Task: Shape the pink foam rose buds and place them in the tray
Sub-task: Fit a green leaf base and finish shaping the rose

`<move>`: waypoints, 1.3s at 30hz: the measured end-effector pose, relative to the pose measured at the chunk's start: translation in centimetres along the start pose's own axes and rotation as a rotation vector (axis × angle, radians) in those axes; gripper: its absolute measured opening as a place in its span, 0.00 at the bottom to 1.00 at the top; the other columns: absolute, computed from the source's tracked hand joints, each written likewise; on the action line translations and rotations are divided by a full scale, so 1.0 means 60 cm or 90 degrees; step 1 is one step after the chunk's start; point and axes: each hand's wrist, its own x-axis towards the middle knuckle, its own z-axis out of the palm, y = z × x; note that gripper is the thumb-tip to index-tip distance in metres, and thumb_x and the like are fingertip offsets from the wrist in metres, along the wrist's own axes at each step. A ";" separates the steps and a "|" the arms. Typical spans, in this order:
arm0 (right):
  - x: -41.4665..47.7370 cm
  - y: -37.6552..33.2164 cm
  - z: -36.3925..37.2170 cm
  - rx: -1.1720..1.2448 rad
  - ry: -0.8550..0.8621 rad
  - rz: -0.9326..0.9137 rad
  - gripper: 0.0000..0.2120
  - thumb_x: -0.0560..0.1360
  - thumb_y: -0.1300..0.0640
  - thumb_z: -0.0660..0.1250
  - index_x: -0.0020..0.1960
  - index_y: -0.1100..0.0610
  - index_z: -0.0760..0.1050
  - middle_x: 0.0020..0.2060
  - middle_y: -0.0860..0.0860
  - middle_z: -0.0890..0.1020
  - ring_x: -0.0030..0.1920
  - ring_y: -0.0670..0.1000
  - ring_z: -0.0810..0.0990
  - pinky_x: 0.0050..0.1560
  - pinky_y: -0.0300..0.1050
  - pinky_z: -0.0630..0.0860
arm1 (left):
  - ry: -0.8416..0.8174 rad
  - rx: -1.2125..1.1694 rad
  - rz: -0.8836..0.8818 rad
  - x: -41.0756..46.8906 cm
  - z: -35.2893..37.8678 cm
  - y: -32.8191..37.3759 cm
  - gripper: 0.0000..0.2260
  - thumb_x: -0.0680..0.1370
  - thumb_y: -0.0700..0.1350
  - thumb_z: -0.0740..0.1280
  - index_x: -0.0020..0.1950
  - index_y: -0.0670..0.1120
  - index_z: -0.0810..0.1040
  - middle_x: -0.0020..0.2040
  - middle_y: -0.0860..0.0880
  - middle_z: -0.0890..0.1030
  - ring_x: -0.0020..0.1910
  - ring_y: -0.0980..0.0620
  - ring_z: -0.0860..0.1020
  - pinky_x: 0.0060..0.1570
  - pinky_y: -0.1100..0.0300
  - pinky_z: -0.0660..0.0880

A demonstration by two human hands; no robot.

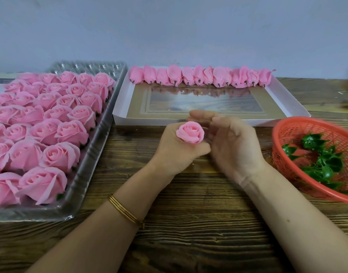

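On the surface (188, 223), a tray (92, 154) of roses (61, 154) lies left, a basket (287, 138) of leaf cups (330, 164) right. Between them, farther back, a shallow box (141, 121) holds buds (200, 76) along its far wall.

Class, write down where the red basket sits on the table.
In the head view, the red basket sits far right, just right of the right hand and nearer than the white tray.

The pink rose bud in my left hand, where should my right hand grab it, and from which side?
Probably low on the rose bud, near its base, from the right, beside the open right hand. The bloom faces up and the left hand wraps its underside, leaving the right flank free.
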 end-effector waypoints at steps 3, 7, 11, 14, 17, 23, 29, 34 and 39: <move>0.006 0.004 0.000 0.001 0.040 0.018 0.17 0.72 0.60 0.56 0.55 0.65 0.77 0.50 0.61 0.80 0.50 0.55 0.77 0.53 0.46 0.73 | 0.024 -0.046 0.030 0.005 0.000 0.003 0.17 0.67 0.22 0.68 0.36 0.44 0.82 0.41 0.41 0.84 0.43 0.42 0.82 0.48 0.49 0.81; 0.009 0.008 0.000 0.037 0.040 0.071 0.19 0.69 0.62 0.57 0.57 0.66 0.75 0.55 0.64 0.78 0.56 0.59 0.75 0.62 0.51 0.72 | 0.032 -0.056 0.051 0.006 -0.004 0.005 0.24 0.68 0.24 0.68 0.32 0.54 0.83 0.45 0.48 0.86 0.45 0.49 0.84 0.45 0.54 0.81; 0.009 0.009 0.003 0.094 -0.004 0.134 0.20 0.69 0.62 0.57 0.58 0.67 0.74 0.59 0.65 0.75 0.60 0.60 0.73 0.70 0.55 0.67 | 0.076 -0.041 0.027 0.006 -0.005 0.003 0.08 0.69 0.28 0.73 0.45 0.37 0.84 0.48 0.38 0.84 0.45 0.46 0.83 0.46 0.53 0.82; 0.011 0.006 -0.006 0.159 -0.033 0.199 0.25 0.71 0.60 0.56 0.67 0.68 0.70 0.64 0.64 0.71 0.62 0.59 0.70 0.74 0.55 0.63 | 0.089 -0.052 0.011 0.007 -0.006 0.001 0.11 0.69 0.30 0.75 0.47 0.28 0.79 0.47 0.30 0.81 0.41 0.43 0.82 0.45 0.49 0.81; 0.008 0.002 -0.011 0.161 -0.054 0.238 0.22 0.71 0.61 0.55 0.61 0.68 0.72 0.58 0.61 0.76 0.54 0.56 0.76 0.71 0.53 0.67 | 0.086 -0.063 0.017 0.007 -0.006 0.004 0.13 0.67 0.33 0.77 0.41 0.30 0.74 0.43 0.28 0.78 0.43 0.36 0.81 0.49 0.40 0.79; 0.005 0.002 -0.014 0.156 -0.120 0.245 0.33 0.64 0.65 0.65 0.69 0.69 0.68 0.61 0.60 0.72 0.57 0.54 0.73 0.65 0.46 0.71 | 0.008 -0.111 0.041 0.006 -0.008 0.005 0.19 0.61 0.46 0.79 0.33 0.34 0.74 0.31 0.41 0.76 0.29 0.51 0.75 0.30 0.63 0.75; 0.006 0.012 -0.015 0.141 -0.175 0.220 0.24 0.68 0.69 0.68 0.63 0.65 0.72 0.61 0.60 0.75 0.61 0.55 0.74 0.64 0.47 0.72 | -0.020 -0.117 0.025 0.008 -0.011 -0.003 0.15 0.63 0.48 0.81 0.29 0.47 0.76 0.27 0.53 0.77 0.28 0.56 0.75 0.32 0.64 0.75; 0.008 0.020 -0.013 0.175 -0.180 0.219 0.17 0.71 0.69 0.63 0.59 0.64 0.77 0.62 0.60 0.76 0.62 0.57 0.75 0.64 0.49 0.73 | 0.018 -0.146 0.011 0.008 -0.009 -0.001 0.27 0.58 0.60 0.76 0.39 0.39 0.75 0.30 0.50 0.75 0.33 0.52 0.75 0.36 0.62 0.76; 0.009 0.024 -0.011 0.175 -0.223 0.212 0.14 0.72 0.66 0.66 0.57 0.62 0.81 0.56 0.56 0.83 0.55 0.51 0.82 0.59 0.45 0.78 | 0.023 -0.149 0.027 0.005 -0.011 0.001 0.35 0.59 0.63 0.75 0.41 0.31 0.71 0.36 0.43 0.72 0.37 0.48 0.73 0.38 0.60 0.76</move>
